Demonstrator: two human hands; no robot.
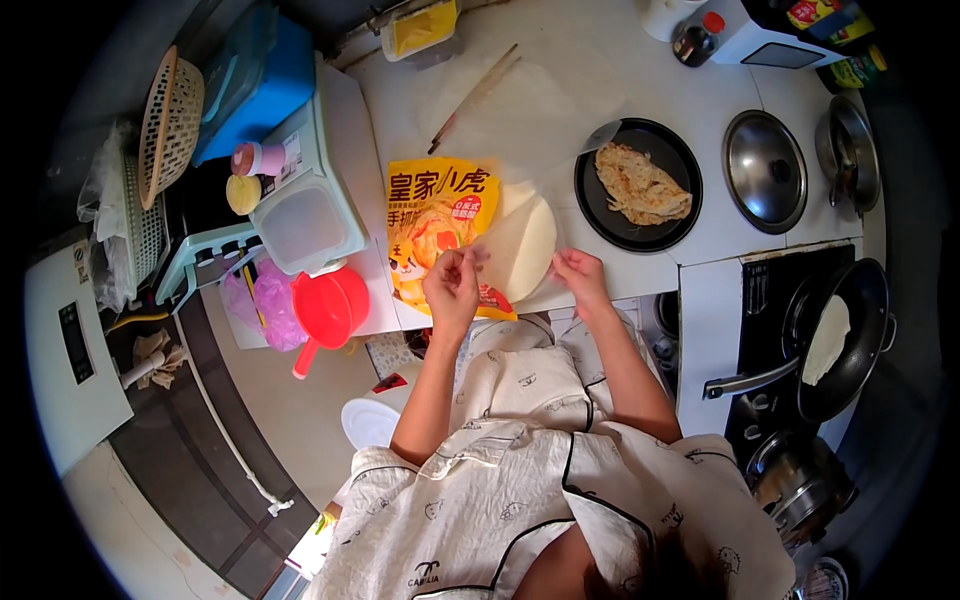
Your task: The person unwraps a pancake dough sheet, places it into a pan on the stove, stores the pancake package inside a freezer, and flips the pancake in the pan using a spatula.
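1. My left hand (452, 292) is over the near right part of the yellow packet (415, 215), thumb and fingertips pinched together at the left edge of some clear film (492, 256).
2. My right hand (584, 280) is at the right edge of the dough sheet (537, 240), thumb and forefinger pinching the film there, the other fingers curled.
3. Both forearms reach away from me and lean inward, so my hands face each other with the sheet between them.
4. The sheet is pale, smooth and rounded, with a straight line running from far to near; its left part looks duller under the film.
5. It overlaps the packet's right side near the bench's (648, 275) near edge; whether it is lying flat or lifted, I cannot tell.
6. Right of it, a black pan (650, 237) holds a browned, folded flatbread (640, 185).
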